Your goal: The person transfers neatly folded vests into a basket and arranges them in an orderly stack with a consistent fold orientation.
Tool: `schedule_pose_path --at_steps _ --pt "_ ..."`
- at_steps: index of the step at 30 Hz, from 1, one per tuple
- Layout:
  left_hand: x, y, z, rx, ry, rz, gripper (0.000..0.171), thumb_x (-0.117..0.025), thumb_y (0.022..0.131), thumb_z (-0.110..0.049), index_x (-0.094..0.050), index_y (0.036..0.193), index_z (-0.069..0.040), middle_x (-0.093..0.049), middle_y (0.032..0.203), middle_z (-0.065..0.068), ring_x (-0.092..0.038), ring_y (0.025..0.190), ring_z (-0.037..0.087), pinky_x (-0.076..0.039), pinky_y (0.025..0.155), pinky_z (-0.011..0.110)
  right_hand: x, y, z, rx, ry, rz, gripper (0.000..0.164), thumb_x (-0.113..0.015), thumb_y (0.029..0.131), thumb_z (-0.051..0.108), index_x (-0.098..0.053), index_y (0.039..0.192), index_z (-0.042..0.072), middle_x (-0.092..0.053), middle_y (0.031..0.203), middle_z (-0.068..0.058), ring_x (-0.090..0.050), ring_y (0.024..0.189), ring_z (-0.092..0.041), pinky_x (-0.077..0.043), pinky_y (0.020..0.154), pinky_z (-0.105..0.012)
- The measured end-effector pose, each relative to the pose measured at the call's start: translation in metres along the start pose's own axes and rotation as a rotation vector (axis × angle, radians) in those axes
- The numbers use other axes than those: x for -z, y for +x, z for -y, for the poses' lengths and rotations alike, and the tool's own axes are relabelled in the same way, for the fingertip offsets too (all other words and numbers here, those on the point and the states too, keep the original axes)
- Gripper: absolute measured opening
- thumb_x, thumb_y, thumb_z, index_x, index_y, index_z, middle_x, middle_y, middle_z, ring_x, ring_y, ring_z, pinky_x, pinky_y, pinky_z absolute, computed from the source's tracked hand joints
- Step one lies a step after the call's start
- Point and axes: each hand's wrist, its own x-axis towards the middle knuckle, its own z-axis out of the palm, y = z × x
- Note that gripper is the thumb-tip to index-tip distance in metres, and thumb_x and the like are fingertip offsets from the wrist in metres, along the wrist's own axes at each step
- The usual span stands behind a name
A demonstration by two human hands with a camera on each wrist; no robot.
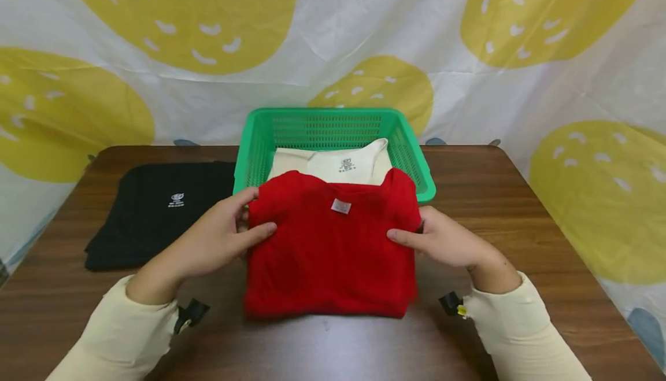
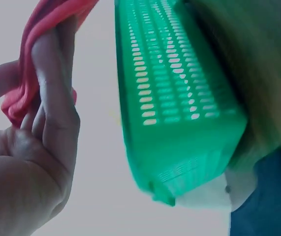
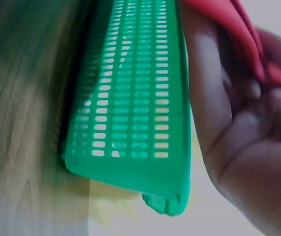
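Note:
A folded red shirt (image 1: pixel 333 254) with a pale neck label hangs between both hands, in front of the green basket (image 1: pixel 424 178). My left hand (image 1: pixel 224 230) grips its left edge, thumb on the front and the other fingers behind. On the opposite edge my right hand (image 1: pixel 447 236) holds it the same way. Both wrist views show the red cloth pinched between thumb and fingers, with the slotted basket wall close by. Inside the basket lies a cream shirt (image 1: pixel 338 164) with a dark printed mark; the red shirt hides its lower part.
A folded black shirt (image 1: pixel 156 213) with a white print lies on the wooden table (image 1: pixel 489 196), left of the basket. Behind the table hangs a white cloth (image 1: pixel 208 103) with large yellow shapes.

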Motion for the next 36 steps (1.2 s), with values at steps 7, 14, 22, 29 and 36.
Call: schedule_pose_path --at_steps 7,14,22,29,36 --pt "0.035 0.027 -0.022 0.003 0.043 -0.081 0.034 -0.066 0.097 -0.021 -0.049 0.124 -0.008 -0.065 0.091 0.013 -0.061 0.061 0.021 -0.057 0.057 0.036 0.010 0.018 0.018 -0.029 -0.025 -0.239 0.019 -0.062 0.099 0.019 -0.064 0.104 0.001 -0.069 0.084 -0.007 -0.067 0.069 -0.017 -0.057 0.067 -0.033" --pt "0.059 0.064 -0.029 0.044 -0.015 -0.059 0.036 -0.063 0.099 -0.022 -0.045 0.127 -0.010 -0.066 0.097 0.007 -0.064 0.069 0.020 -0.058 0.061 0.039 0.043 0.037 0.040 -0.107 -0.095 -0.269 0.026 -0.061 0.100 0.027 -0.065 0.105 0.002 -0.065 0.077 -0.004 -0.057 0.063 -0.014 -0.053 0.066 -0.028" --pt "0.078 0.121 -0.032 0.070 0.076 -0.074 0.039 -0.058 0.101 -0.019 -0.042 0.135 -0.006 -0.069 0.112 0.015 -0.068 0.074 0.016 -0.059 0.061 0.038 0.082 0.074 0.043 -0.203 -0.140 -0.342 0.028 -0.060 0.101 0.028 -0.064 0.105 0.001 -0.064 0.072 0.001 -0.053 0.061 -0.011 -0.046 0.063 -0.024" --pt "0.080 0.143 -0.018 0.133 0.235 -0.080 0.040 -0.058 0.101 -0.021 -0.043 0.134 -0.004 -0.067 0.117 0.020 -0.063 0.069 0.017 -0.055 0.057 0.032 0.091 0.103 0.036 -0.273 -0.279 -0.340 0.036 -0.060 0.100 0.029 -0.048 0.073 0.007 -0.037 0.047 0.004 -0.034 0.043 -0.011 -0.034 0.053 -0.025" --pt "0.074 0.155 0.004 0.174 0.305 -0.068 0.035 -0.058 0.100 -0.018 -0.045 0.128 -0.001 -0.060 0.109 0.019 -0.058 0.063 0.019 -0.054 0.054 0.030 0.085 0.123 0.025 -0.321 -0.333 -0.283 0.024 -0.059 0.101 0.022 -0.050 0.087 0.005 -0.040 0.047 0.001 -0.044 0.041 -0.014 -0.043 0.058 -0.026"
